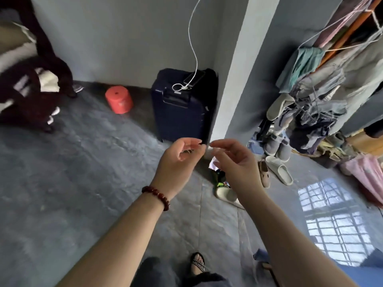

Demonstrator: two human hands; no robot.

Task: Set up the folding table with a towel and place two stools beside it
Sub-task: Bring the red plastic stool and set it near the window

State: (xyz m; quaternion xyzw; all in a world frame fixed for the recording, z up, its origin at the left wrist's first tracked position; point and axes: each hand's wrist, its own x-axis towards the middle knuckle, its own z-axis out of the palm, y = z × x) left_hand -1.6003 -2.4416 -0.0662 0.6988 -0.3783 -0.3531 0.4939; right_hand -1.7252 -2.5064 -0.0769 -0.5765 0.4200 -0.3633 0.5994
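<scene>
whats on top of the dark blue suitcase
A phone lies flat on top of the suitcase. A white cable runs down to it from above and loops beside the handle. Anything under the phone is hidden, and the closed case hides its contents.

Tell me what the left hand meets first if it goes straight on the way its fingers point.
Likely the thin dark panel standing between the suitcase and the pillar; the left hand seems almost at its edge, depth unclear.

A navy suitcase (179,112) stands by the wall (116,42) (a cabled phone (195,78) lies on top), clothes (323,79) hanging at right.
</scene>
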